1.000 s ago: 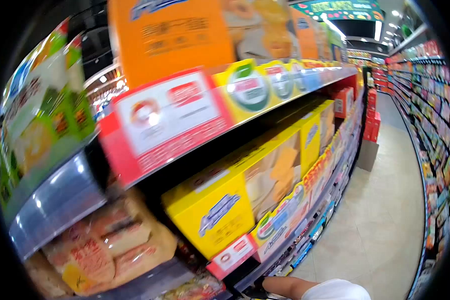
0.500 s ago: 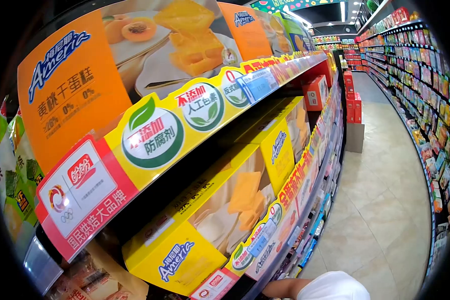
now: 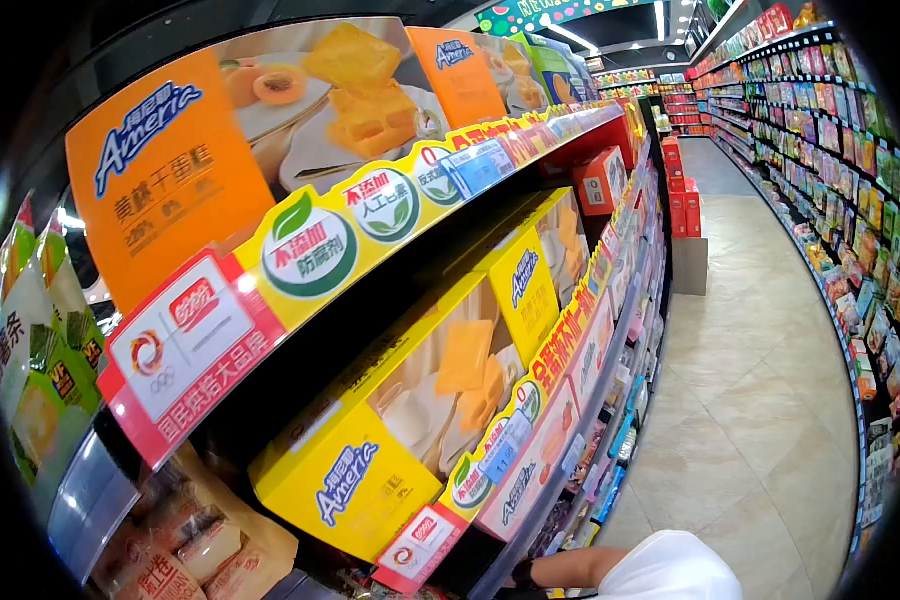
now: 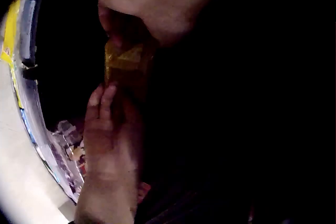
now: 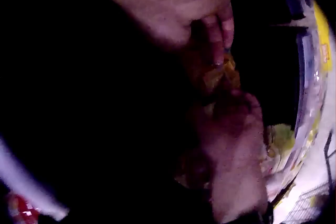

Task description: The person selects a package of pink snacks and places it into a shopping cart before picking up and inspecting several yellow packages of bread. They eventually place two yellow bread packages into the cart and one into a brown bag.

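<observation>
In the dark left wrist view, the left hand (image 4: 157, 6) reaches from the top and grips a yellow-brown package (image 4: 125, 58) with curled fingers. Below it, the right hand (image 4: 111, 129) has its fingertips at the package's lower end. The right wrist view shows the right hand (image 5: 194, 11) at the top, fingers bent down onto the package (image 5: 223, 74), while the left hand (image 5: 233, 116) holds it from below. Shadow hides both thumbs and much of the package. In the head view, only a forearm (image 3: 570, 568) and white sleeve (image 3: 670, 570) appear; both hands are out of sight.
Orange boxes (image 3: 180, 190) stand on the upper shelf, yellow boxes (image 3: 350, 490) beneath. Bagged rolls (image 3: 185, 550) lie lower left. A tiled aisle (image 3: 750, 400) runs between this shelf and the stocked shelves (image 3: 820, 150) at right. Red boxes (image 3: 682, 195) stand farther along.
The head view has swung and steadied, bringing the orange box's full front and more of the yellow boxes into sight. The forearm and white sleeve stay at the bottom edge, slightly higher.
</observation>
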A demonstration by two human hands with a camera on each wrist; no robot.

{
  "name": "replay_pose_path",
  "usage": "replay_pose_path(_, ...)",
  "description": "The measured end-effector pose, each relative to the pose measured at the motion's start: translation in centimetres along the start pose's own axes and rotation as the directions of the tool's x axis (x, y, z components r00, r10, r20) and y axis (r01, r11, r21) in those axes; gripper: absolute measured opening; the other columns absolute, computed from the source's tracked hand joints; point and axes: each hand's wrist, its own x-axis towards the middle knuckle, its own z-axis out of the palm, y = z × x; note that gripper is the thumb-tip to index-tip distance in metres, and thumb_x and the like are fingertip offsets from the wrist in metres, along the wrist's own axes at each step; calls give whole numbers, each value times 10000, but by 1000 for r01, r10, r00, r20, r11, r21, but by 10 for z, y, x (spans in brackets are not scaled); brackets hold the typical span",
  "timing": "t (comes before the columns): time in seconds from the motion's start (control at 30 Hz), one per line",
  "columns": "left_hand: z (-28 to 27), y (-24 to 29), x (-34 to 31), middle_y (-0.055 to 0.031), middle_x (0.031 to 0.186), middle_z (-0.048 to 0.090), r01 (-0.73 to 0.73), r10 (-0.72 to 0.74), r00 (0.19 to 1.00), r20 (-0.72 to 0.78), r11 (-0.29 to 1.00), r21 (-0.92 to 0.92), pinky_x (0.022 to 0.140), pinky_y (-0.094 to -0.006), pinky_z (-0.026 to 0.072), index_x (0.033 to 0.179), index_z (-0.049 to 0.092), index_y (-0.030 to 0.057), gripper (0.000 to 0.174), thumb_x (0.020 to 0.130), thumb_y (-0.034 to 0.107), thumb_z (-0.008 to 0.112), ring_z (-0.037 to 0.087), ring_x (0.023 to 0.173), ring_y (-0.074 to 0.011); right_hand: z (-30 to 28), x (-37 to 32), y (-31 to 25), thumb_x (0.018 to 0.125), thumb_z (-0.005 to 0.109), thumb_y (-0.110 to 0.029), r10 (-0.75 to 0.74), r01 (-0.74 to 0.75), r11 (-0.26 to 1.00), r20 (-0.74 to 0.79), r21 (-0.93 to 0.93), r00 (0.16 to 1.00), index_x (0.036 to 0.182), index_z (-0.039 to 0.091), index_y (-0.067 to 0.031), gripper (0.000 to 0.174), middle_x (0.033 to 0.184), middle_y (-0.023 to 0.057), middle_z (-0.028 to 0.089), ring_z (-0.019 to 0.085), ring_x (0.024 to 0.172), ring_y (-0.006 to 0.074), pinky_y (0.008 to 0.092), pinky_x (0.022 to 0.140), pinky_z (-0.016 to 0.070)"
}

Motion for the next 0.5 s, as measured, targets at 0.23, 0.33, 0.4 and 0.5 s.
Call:
replay_pose_path(0.23, -13, -8, -16, -103, 1108, 522, 30, -31, 997, 69, 999, 13, 855, -354, 425, 1099, 497, 69, 282, 841, 175, 451, 514, 994, -238, 39, 52, 43, 802, 557, -149, 9, -24, 987, 95, 159, 995, 915, 523, -61, 147, 748, 79, 578, 580, 646, 173, 290, 536, 471)
replay_pose_path(0.33, -18, -13, -22, -104, 1101, 528, 48, -51, 992, 118, 998, 27, 855, -352, 426, 1093, 502, 67, 280, 842, 183, 455, 518, 991, -237, 50, 64, 65, 805, 557, -155, 1, -26, 986, 149, 164, 989, 878, 510, -68, 123, 693, 64, 560, 570, 590, 159, 282, 494, 463)
replay_pose_path(0.4, -21, -17, -28, -104, 1096, 531, 58, -64, 985, 162, 997, 42, 854, -351, 426, 1089, 506, 65, 279, 843, 188, 458, 520, 989, -237, 55, 53, 70, 810, 551, -167, -21, -4, 992, 204, 122, 979, 825, 494, -76, 109, 620, 41, 530, 547, 517, 136, 267, 444, 443)
replay_pose_path(0.5, -26, -24, -35, -106, 1089, 537, 83, -97, 967, 236, 994, 66, 854, -350, 427, 1083, 511, 63, 278, 844, 196, 463, 523, 986, -235, 71, -4, 58, 738, 612, -173, -18, 12, 999, 135, 47, 991, 1051, 580, -81, 328, 944, 153, 609, 571, 834, 215, 380, 739, 442)
